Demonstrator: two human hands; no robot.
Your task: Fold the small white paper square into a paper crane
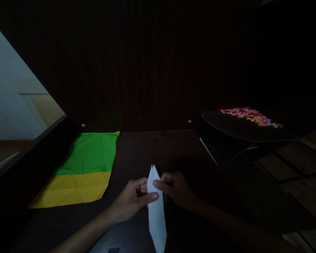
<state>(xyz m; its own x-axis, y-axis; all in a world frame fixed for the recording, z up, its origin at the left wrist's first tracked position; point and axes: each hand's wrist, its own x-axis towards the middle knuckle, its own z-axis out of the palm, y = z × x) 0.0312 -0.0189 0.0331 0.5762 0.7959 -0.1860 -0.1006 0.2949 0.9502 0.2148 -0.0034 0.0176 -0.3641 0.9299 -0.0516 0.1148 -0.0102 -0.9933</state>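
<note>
Pinching folded white paper [156,212], lower centre of frame, left grip [131,201] on its left edge, right grip [179,189] slightly higher opposite, twin paper points [150,174] above both.

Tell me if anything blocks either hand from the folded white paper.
Nothing visible does: the left hand and right hand both hold the folded white paper, thumbs directly on it. The green paper lies off to the left.
</note>
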